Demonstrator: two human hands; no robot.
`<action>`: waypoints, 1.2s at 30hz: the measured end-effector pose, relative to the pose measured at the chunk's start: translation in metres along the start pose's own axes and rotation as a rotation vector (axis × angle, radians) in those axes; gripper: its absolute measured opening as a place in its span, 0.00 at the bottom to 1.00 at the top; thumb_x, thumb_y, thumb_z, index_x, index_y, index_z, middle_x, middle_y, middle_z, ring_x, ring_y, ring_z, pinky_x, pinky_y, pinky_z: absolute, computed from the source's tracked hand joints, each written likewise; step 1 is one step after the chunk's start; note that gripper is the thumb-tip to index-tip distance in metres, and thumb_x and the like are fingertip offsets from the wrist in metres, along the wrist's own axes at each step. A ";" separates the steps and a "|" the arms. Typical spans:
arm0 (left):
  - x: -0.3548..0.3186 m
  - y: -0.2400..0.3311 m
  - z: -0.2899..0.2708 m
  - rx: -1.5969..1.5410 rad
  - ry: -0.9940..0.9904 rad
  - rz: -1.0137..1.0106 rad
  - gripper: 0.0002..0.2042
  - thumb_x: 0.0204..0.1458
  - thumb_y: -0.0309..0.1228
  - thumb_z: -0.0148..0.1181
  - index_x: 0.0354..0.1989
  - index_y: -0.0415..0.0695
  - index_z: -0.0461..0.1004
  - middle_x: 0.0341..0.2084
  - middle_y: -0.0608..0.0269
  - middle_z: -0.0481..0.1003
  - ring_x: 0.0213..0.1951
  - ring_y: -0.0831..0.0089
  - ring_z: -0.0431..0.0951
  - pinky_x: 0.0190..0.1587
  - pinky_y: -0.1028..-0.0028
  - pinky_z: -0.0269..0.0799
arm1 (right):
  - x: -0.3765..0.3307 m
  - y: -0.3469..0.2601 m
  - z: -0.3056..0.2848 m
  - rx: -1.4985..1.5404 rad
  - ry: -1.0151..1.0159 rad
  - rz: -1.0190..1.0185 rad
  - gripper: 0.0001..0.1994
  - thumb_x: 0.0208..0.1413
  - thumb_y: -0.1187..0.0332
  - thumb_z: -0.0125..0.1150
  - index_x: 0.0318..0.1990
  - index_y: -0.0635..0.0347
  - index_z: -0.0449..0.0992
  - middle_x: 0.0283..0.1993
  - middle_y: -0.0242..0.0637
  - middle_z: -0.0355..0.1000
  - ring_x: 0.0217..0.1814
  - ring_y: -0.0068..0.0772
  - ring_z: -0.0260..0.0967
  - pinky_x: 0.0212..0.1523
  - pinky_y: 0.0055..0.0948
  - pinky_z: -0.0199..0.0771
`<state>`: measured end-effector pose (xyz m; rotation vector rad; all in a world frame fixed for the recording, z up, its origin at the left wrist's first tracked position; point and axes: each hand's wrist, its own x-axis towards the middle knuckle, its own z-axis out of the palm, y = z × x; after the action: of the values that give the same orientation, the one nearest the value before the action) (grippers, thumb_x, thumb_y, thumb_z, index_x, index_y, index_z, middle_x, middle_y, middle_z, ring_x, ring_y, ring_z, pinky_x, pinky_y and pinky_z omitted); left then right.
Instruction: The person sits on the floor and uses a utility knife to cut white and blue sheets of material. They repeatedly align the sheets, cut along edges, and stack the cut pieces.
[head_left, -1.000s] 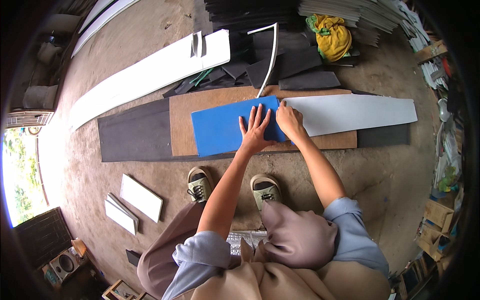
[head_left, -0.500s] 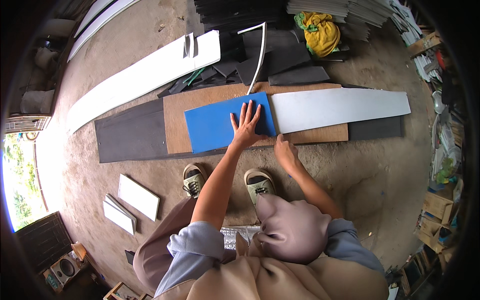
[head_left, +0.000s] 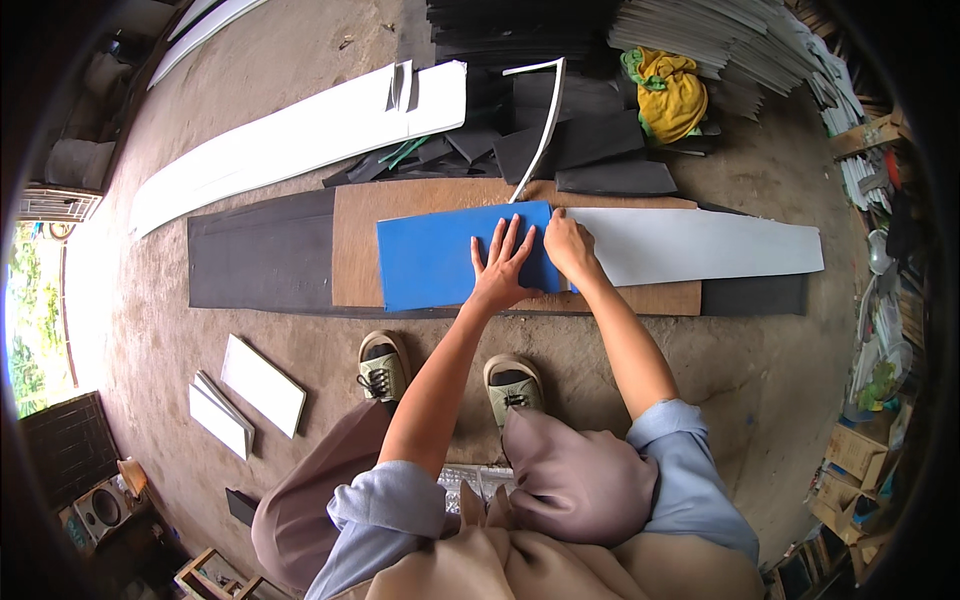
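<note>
My left hand (head_left: 503, 270) lies with fingers spread on a blue rectangular board (head_left: 428, 258), pressing near its right end. My right hand (head_left: 570, 248) is closed at the far part of that board's right edge, over the near end of a long white sheet (head_left: 715, 245). Whatever the right fingers grip is hidden under them. Both the blue board and the white sheet rest on a brown wooden board (head_left: 354, 240). Beneath it extends a long dark grey sheet (head_left: 258, 252). A thin white strip (head_left: 549, 125) stretches away from the blue board's far edge.
A long white panel (head_left: 290, 150) lies at the far left, beside dark offcuts (head_left: 600, 140). Behind these are stacked sheets (head_left: 700, 40) and a yellow-green cloth (head_left: 668, 95). White pieces (head_left: 263, 385) lie on the floor to my left. Cardboard boxes (head_left: 856, 450) stand at the right.
My right hand has moved away from me along the blue board's right edge, from its near corner to near the far corner. My left hand stays spread on the board.
</note>
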<state>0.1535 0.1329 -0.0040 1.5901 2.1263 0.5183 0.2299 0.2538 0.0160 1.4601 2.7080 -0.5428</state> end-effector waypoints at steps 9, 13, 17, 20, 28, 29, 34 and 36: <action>-0.001 0.006 -0.002 -0.006 0.038 0.005 0.51 0.21 0.43 0.69 0.60 0.60 0.44 0.61 0.64 0.38 0.63 0.65 0.34 0.56 0.45 0.25 | -0.025 0.016 0.030 0.131 -0.021 0.061 0.10 0.48 0.71 0.40 0.31 0.68 0.67 0.28 0.53 0.70 0.31 0.53 0.69 0.33 0.41 0.71; -0.003 0.000 0.000 0.006 0.039 -0.003 0.52 0.20 0.44 0.69 0.60 0.60 0.45 0.61 0.64 0.38 0.63 0.65 0.35 0.55 0.44 0.25 | -0.109 0.031 0.047 0.037 -0.127 0.022 0.07 0.47 0.75 0.42 0.33 0.67 0.62 0.21 0.53 0.69 0.26 0.52 0.70 0.27 0.43 0.71; 0.001 0.001 0.002 0.008 0.055 0.011 0.52 0.20 0.44 0.69 0.60 0.61 0.44 0.62 0.64 0.38 0.63 0.66 0.35 0.55 0.44 0.24 | -0.122 0.038 0.039 -0.014 -0.049 -0.038 0.07 0.49 0.72 0.42 0.33 0.67 0.61 0.18 0.50 0.68 0.21 0.51 0.69 0.21 0.41 0.70; 0.000 -0.005 0.002 0.009 0.042 -0.009 0.52 0.20 0.43 0.70 0.60 0.61 0.45 0.62 0.64 0.38 0.63 0.66 0.34 0.56 0.45 0.24 | -0.100 0.029 0.011 0.098 -0.014 -0.057 0.08 0.52 0.68 0.41 0.33 0.66 0.61 0.17 0.50 0.68 0.19 0.49 0.69 0.18 0.39 0.69; -0.002 0.001 0.000 -0.010 0.025 -0.012 0.51 0.20 0.43 0.69 0.60 0.61 0.45 0.61 0.64 0.38 0.63 0.66 0.34 0.56 0.46 0.24 | -0.003 0.006 0.010 0.023 0.016 -0.020 0.12 0.50 0.68 0.43 0.36 0.69 0.65 0.24 0.52 0.70 0.28 0.50 0.70 0.28 0.40 0.71; -0.002 0.002 0.000 -0.016 0.031 -0.010 0.51 0.20 0.43 0.69 0.60 0.61 0.45 0.61 0.64 0.38 0.63 0.66 0.34 0.56 0.46 0.24 | 0.002 0.007 0.012 0.046 -0.002 -0.013 0.13 0.50 0.67 0.42 0.36 0.69 0.65 0.25 0.54 0.70 0.30 0.52 0.70 0.30 0.42 0.71; 0.001 0.004 0.000 -0.011 0.033 -0.010 0.52 0.20 0.45 0.69 0.60 0.62 0.45 0.61 0.64 0.38 0.63 0.66 0.34 0.56 0.46 0.23 | 0.018 0.008 0.011 0.153 -0.200 0.111 0.13 0.48 0.68 0.44 0.35 0.70 0.67 0.30 0.54 0.70 0.34 0.49 0.70 0.32 0.39 0.71; 0.001 0.006 0.003 -0.001 0.016 -0.017 0.52 0.20 0.45 0.69 0.60 0.62 0.45 0.62 0.65 0.38 0.63 0.66 0.34 0.55 0.45 0.23 | 0.010 0.017 0.025 0.160 -0.193 0.122 0.12 0.48 0.70 0.42 0.34 0.70 0.67 0.30 0.55 0.70 0.34 0.52 0.70 0.34 0.41 0.71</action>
<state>0.1599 0.1357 -0.0029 1.5712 2.1490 0.5287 0.2345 0.2631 -0.0139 1.5068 2.4597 -0.8625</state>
